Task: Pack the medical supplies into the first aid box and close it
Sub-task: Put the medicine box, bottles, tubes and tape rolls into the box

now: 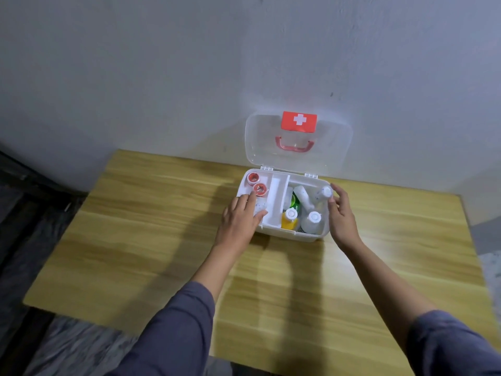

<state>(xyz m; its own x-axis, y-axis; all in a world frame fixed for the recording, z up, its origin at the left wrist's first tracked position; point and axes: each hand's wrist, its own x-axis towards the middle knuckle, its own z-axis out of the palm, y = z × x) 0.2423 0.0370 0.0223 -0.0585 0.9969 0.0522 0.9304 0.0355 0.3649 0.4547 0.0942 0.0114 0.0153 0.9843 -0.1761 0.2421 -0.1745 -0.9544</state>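
- Head view: we see one first aid box (284,234) near the far edge of the wooden table (162,240), its clear lid (333,147) standing open against the wall (162,63).
- We count two red-rimmed tape rolls (256,184) in the box's tray (273,202), at its far left corner.
- Right compartment: at least four white-capped bottles (311,221), one with yellow contents (289,220), plus something green we cannot identify.
- Our left hand (240,221) lies on the tray, fingers loosely spread over a small pale item (260,206) too blurred to name.
- Our right hand (342,215) is at the box's right wall, thumb and fingers curled beside one bottle cap (326,191); whether they touch it, we cannot tell.
- Broad bare tabletop lies left of and in front of the box.
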